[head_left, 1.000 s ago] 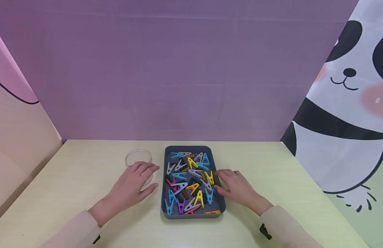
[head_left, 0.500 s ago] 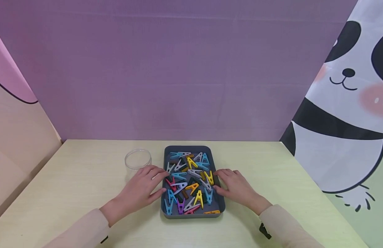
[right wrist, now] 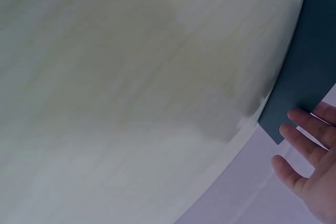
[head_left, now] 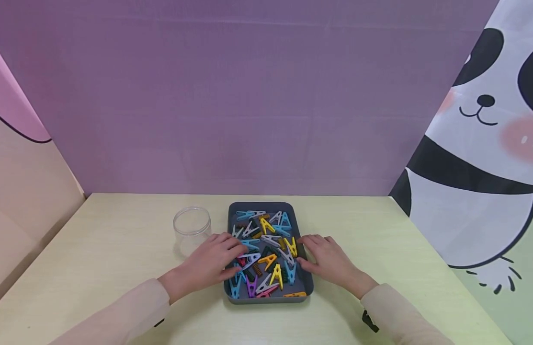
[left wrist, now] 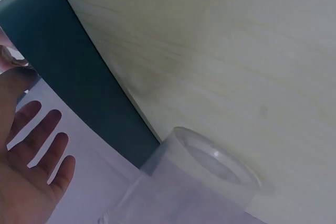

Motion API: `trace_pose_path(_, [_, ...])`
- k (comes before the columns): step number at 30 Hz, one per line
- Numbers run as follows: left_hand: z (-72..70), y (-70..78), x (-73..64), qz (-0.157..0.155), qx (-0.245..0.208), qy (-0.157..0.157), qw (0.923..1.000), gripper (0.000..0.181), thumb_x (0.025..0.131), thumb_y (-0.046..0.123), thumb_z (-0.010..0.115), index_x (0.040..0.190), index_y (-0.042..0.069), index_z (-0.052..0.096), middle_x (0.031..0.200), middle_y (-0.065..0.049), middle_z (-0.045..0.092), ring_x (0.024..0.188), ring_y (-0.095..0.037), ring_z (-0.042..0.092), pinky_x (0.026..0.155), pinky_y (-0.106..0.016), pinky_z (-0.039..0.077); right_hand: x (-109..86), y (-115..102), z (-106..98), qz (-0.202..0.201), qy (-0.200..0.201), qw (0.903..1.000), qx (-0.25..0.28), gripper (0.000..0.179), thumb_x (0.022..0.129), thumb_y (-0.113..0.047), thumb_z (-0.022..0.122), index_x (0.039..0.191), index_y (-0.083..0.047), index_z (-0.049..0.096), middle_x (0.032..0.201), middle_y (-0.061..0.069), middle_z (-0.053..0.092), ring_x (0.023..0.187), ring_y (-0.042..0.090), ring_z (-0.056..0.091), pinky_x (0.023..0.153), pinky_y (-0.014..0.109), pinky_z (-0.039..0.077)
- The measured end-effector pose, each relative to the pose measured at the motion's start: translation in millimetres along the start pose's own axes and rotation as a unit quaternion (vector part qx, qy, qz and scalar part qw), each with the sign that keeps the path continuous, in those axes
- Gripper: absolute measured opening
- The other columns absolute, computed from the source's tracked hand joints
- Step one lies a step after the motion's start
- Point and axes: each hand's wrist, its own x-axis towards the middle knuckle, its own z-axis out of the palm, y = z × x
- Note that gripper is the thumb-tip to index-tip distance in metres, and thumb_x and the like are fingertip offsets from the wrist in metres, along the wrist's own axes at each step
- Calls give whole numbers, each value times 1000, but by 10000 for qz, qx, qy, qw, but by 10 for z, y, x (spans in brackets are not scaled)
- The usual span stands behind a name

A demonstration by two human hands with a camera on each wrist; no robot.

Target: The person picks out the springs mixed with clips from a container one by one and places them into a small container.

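Observation:
A dark grey tray [head_left: 268, 301] on the table holds several plastic clothespins, among them a yellow clothespin [head_left: 277, 275] and an orange clothespin [head_left: 267, 261], mixed with small coiled pieces [head_left: 257, 270]. My left hand [head_left: 208, 263] reaches over the tray's left rim. Its loosely bent fingertips overlap a blue clothespin [head_left: 250, 243] and lie close to a pale lilac clothespin [head_left: 251, 259]; nothing shows in its grasp. At the right rim is my right hand [head_left: 333, 261], thumb and fingers apart, fingertips beside another yellow clothespin [head_left: 291, 247]. In the right wrist view its fingers [right wrist: 302, 145] spread beside the tray wall.
A clear round jar [head_left: 192, 229] stands left of the tray, just beyond my left hand; in the left wrist view the jar [left wrist: 199, 187] overlaps the tray's end. A purple backdrop [head_left: 232, 105] rises behind the light wooden table [head_left: 119, 249].
My left hand has moved right, from beside the jar to over the tray's left part, uncovering more of the jar. The right hand has stayed at the right rim.

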Motion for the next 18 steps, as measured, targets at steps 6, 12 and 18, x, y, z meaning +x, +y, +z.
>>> trace_pose_path(6, [56, 24, 102, 224, -46, -307, 9993, 33, 83, 33, 65, 113, 21, 60, 111, 4, 62, 106, -15, 53, 89, -34, 45, 5, 10, 12, -38, 24, 10000, -17, 45, 81, -39, 63, 115, -10, 57, 117, 6, 60, 110, 23, 55, 90, 47, 43])
trace_pose_path(12, [102, 53, 197, 403, 105, -690, 9967, 32, 85, 33, 62, 114, 21, 60, 113, 3, 62, 108, -15, 54, 91, -33, 44, 12, 4, 2, -90, 53, 9999, -37, 44, 82, -39, 63, 114, -10, 57, 116, 7, 61, 109, 23, 56, 89, 46, 44])
trace_pose_path(18, [144, 70, 253, 463, 145, -882, 9949, 31, 86, 33, 61, 115, 22, 60, 114, 4, 62, 107, -14, 53, 92, -33, 44, 14, -4, -5, -40, -53, 10000, 57, 45, 81, -38, 64, 116, -9, 57, 118, 8, 60, 109, 24, 56, 88, 44, 45])
